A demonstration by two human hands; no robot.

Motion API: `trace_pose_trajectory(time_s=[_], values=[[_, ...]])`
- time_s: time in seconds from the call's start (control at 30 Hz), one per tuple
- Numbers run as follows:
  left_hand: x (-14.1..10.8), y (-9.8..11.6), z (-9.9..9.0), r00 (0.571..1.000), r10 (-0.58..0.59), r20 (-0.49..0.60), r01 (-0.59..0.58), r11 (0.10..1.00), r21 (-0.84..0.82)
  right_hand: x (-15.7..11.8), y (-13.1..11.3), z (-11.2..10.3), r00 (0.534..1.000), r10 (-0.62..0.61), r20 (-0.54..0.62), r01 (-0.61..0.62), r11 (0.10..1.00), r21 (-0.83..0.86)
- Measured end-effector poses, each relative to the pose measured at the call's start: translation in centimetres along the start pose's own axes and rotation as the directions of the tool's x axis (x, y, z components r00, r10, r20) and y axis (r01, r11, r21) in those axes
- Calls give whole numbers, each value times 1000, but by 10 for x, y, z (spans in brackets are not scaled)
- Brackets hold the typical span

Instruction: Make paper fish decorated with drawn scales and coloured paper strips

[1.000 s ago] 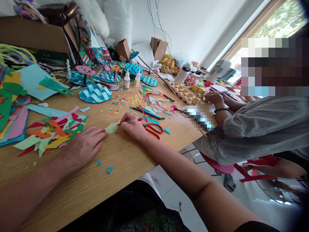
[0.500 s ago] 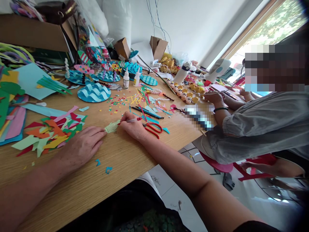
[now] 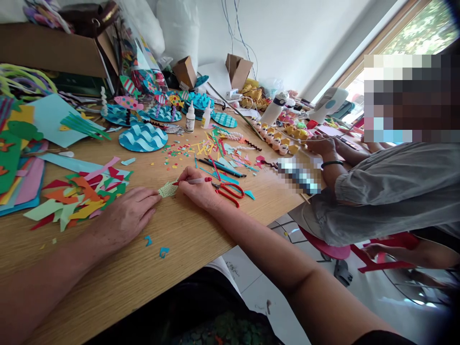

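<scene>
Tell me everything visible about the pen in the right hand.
The pen has a slim, clear, plastic-looking barrel with red at its rear end and tip. The right hand holds it aslant, fingers hiding part of it. Its tip is at the light green patterned paper; contact is unclear.

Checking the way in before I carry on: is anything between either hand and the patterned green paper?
Nothing visible. The left hand has its fingertips at the near-left end of the green paper; the right hand holds the red pen at its other end. The red-handled tool lies beyond the right hand, not between.
</scene>
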State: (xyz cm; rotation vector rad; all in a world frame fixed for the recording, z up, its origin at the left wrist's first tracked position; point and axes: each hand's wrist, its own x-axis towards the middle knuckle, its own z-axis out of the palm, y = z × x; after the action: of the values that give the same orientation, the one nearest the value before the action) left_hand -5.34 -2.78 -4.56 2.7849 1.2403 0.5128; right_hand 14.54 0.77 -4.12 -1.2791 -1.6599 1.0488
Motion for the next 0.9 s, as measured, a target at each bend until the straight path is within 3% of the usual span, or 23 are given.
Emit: trace_pose_trajectory(time_s=[0.67,0.9], values=[[0,-1,1,1000,0,-8,0,1000,1,1,4,1,998,-49,34,53,992,-116],[-1,-2,2,1000,-5,-14,4,1000,-15,2,5,1,997,-73,-20,68,981,-179]])
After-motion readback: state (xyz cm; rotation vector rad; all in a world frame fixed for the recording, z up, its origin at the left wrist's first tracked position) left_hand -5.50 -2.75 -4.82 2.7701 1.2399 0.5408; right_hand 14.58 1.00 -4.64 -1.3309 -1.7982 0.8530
